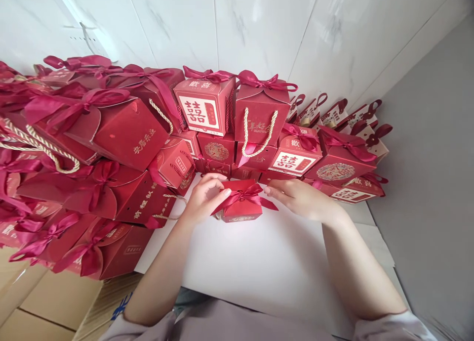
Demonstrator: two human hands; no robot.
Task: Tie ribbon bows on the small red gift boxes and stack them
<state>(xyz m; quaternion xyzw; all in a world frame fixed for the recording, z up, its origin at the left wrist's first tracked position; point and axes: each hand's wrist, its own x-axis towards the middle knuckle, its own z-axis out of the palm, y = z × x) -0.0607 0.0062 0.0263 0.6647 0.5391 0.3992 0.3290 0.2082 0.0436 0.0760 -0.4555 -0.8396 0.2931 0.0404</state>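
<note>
A small red gift box (pixel 242 216) with a red satin bow (pixel 242 196) on top sits on the white tabletop in front of me. My left hand (pixel 207 195) holds the box by its left side, its thumb at the bow's left end and its fingers curved along the far edge. To the right of the box, my right hand (pixel 292 197) is open, fingers stretched toward it. Its fingertips are close to the bow's right tail, with a small gap visible. Part of a cord handle shows at the box's lower left.
Large red gift boxes (pixel 111 133) with bows and rope handles are stacked along the left. More boxes (pixel 262 118) line the back against the marbled wall (pixel 255 29). Small tagged packets (pixel 336 114) stand back right. Cardboard cartons (pixel 52 296) lie below left; a grey wall (pixel 433 148) bounds the right.
</note>
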